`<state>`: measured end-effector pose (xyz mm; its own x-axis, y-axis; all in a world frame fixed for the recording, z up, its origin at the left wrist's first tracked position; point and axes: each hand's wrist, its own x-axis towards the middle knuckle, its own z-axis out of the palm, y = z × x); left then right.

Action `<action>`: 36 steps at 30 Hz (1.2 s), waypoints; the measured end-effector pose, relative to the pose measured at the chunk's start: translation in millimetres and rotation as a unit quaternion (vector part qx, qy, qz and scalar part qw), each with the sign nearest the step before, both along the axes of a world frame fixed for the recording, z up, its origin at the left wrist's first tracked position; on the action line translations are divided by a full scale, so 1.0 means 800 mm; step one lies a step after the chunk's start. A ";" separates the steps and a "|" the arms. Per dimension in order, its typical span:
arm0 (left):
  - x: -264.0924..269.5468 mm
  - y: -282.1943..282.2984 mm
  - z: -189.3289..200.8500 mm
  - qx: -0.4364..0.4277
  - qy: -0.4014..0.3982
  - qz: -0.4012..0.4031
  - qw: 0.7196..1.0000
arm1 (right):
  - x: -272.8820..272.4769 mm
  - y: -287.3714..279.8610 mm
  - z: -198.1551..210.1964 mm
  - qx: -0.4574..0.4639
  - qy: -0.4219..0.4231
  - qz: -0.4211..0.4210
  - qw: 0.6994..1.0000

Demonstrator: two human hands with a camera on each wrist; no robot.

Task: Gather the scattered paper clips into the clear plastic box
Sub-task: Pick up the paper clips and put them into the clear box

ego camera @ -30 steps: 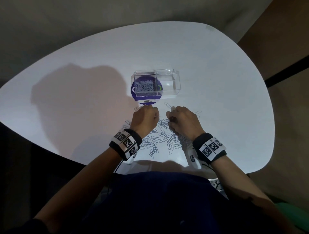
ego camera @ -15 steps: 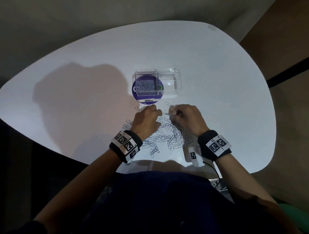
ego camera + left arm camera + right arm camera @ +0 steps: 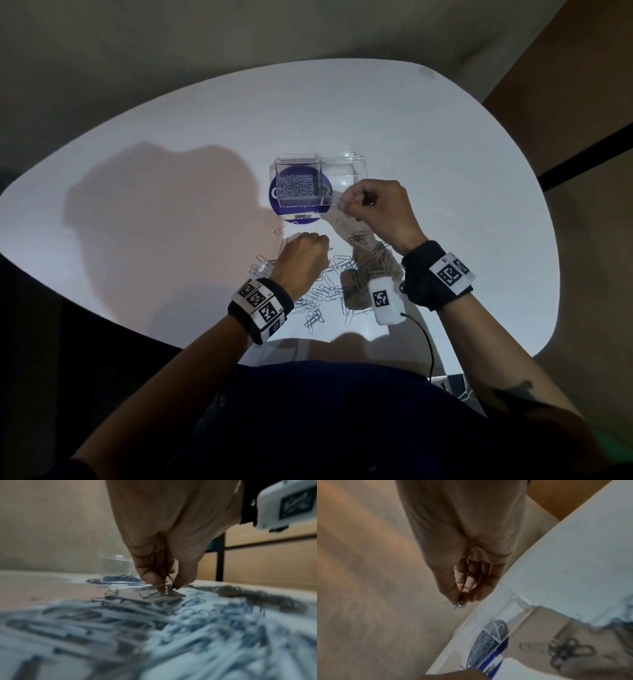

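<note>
The clear plastic box [image 3: 320,178] stands on a purple round sticker, its left half holding several paper clips [image 3: 296,188]. My right hand [image 3: 371,209] is raised beside the box's near right corner, pinching a few paper clips [image 3: 459,605] at its fingertips. My left hand [image 3: 301,255] is down on the table, its thumb and fingers pinching a paper clip [image 3: 155,593] at the far edge of the scattered pile [image 3: 329,284]. The box [image 3: 116,568] shows behind the left hand's fingers.
The white rounded table [image 3: 445,171] carries the pile close to its near edge. A white sensor unit [image 3: 385,301] with a cable hangs under my right wrist, above the clips. A loose clip [image 3: 281,229] lies left of the left hand. A wooden panel [image 3: 582,85] stands at the right.
My right hand lifted off the pile with clips and moved forward to the box's right side. My left hand stayed low on the clips, barely shifting.
</note>
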<state>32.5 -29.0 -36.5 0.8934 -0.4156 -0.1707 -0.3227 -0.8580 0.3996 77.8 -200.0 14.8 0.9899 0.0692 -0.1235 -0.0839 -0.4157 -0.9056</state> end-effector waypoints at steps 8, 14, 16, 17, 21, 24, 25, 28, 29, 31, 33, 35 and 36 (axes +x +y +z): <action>0.033 0.040 0.048 -0.269 0.105 0.241 0.927 | 0.063 0.067 -0.003 -0.100 -0.065 0.020 0.993; 0.076 0.073 0.071 -0.370 0.085 0.316 0.869 | 0.077 0.077 -0.016 -0.164 -0.048 0.051 0.984; 0.089 0.075 0.070 -0.367 0.078 0.325 0.868 | 0.076 0.071 -0.016 -0.156 -0.042 0.045 0.986; 0.095 0.074 0.070 -0.364 0.077 0.326 0.869 | 0.073 0.067 -0.014 -0.145 -0.042 0.036 0.988; 0.111 0.063 0.076 -0.333 0.064 0.297 0.893 | 0.055 0.040 -0.012 -0.117 -0.056 -0.005 0.992; 0.120 0.059 0.076 -0.312 0.055 0.271 0.909 | 0.035 0.016 -0.015 -0.111 -0.047 -0.029 0.992; 0.121 0.059 0.075 -0.304 0.060 0.261 0.914 | 0.027 0.009 -0.016 -0.106 -0.040 -0.035 0.993; 0.117 0.056 0.076 -0.286 0.103 0.207 0.930 | 0.007 -0.009 -0.019 -0.103 -0.018 -0.041 0.994; 0.115 0.056 0.076 -0.288 0.116 0.192 0.931 | 0.001 -0.013 -0.021 -0.107 -0.015 -0.041 0.993; 0.115 0.057 0.074 -0.281 0.120 0.183 0.935 | -0.006 -0.018 -0.026 -0.110 -0.012 -0.042 0.993; 0.119 0.058 0.072 -0.271 0.116 0.193 0.936 | -0.010 -0.023 -0.028 -0.105 -0.003 -0.048 0.993; 0.126 0.058 0.068 -0.247 0.090 0.194 0.945 | -0.013 -0.028 -0.032 -0.111 0.004 -0.052 0.992; 0.127 0.057 0.068 -0.223 0.065 0.185 0.955 | -0.014 -0.030 -0.033 -0.118 0.006 -0.052 0.992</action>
